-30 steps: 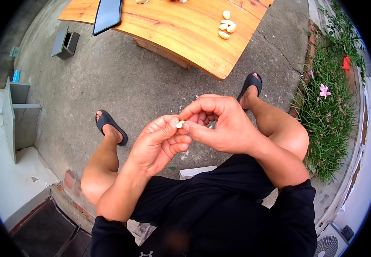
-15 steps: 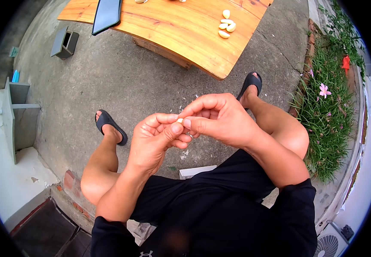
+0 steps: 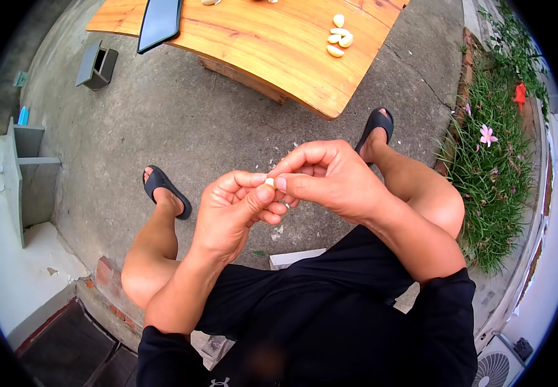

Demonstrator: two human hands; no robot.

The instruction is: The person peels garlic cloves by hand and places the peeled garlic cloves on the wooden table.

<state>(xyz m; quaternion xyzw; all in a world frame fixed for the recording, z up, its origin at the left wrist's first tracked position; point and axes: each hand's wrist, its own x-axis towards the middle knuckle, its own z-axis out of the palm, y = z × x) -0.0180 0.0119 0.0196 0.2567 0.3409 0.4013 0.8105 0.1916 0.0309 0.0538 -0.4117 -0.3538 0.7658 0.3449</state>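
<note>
A small pale garlic clove (image 3: 270, 183) sits between my two hands, mostly covered by fingertips. My left hand (image 3: 237, 206) pinches it from the left, thumb and forefinger closed on it. From the other side my right hand (image 3: 324, 177) grips the same clove with thumb and forefinger. Both hands are held in the air above the concrete, between my knees. Several peeled garlic cloves (image 3: 336, 51) lie in a group near the right edge of the wooden table (image 3: 279, 48).
A black tablet (image 3: 160, 24) overhangs the table's near edge. Small pale scraps lie on the concrete ground (image 3: 240, 122). At the left stands a grey box (image 3: 97, 66); along the right runs a grassy bed (image 3: 485, 187) with pink flowers.
Both hands stay almost in place, still pinching the clove, with only slight finger movement. A bit more of the clove shows between the fingertips.
</note>
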